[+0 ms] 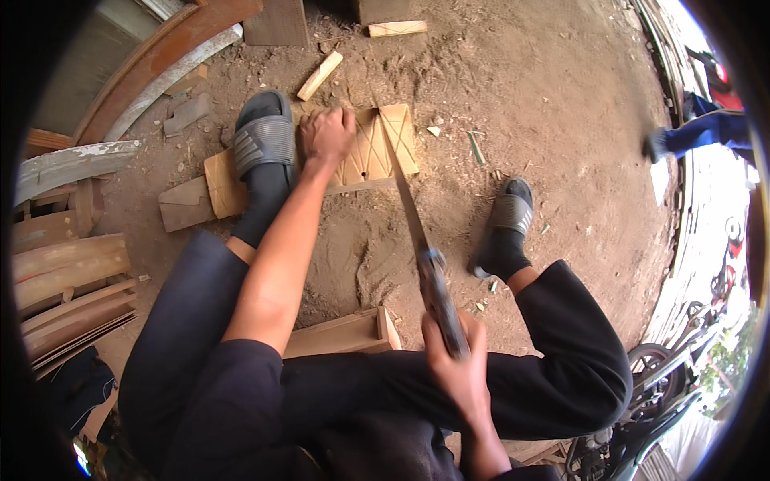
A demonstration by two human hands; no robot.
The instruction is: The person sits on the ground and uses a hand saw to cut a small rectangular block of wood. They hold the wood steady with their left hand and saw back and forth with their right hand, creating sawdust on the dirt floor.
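Both hands [327, 133] (seemingly) on saw [417, 240], board [377, 148]

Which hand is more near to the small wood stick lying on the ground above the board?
Left. The left hand presses on the board, just below the stick. The right hand grips the saw handle, much farther back.

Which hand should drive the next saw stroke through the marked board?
Right, probably. The right hand already grips the handsaw, blade on the marked board. The left hand presses the board down beside the left foot.
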